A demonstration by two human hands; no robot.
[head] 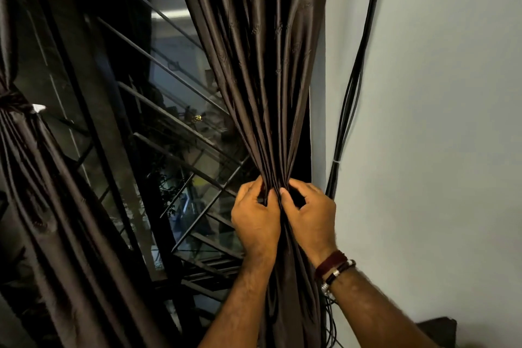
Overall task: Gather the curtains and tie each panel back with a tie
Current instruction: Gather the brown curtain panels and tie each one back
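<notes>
Both hands are gripping the right curtain panel [271,70] at the same height, where its dark brown folds are drawn into a narrow bunch just beside the window's right edge. The left hand [255,220] is curling round the bunch from the left, its thumb [269,200] pressing the front of the pleats and its fingers wrapping behind, where they are passing out of sight. The right hand [309,212] is mirroring it from the right, thumb [285,199] on the front beside the other thumb, fingers bent over the far side of the cloth. The two thumbs are almost touching. Neither hand is loose; each is clenching fabric.

Above the hands the panel is fanning upward and is cut off by the top edge of the frame. Below them it is falling between the forearms and running out at the bottom edge. Whether a tie is lying within the grasp cannot be told, since the fingers and folds are covering that spot.

At the window's left edge the left curtain panel [42,178] is hanging already cinched by a dark tie [12,99], half cut off by the frame. Between the panels the window grille [158,127] is showing over dim glass with murky reflections. A bundle of black cables [353,87] is running down the pale wall [437,121] just beside the right panel. Bracelets [334,267] are circling the right wrist.
</notes>
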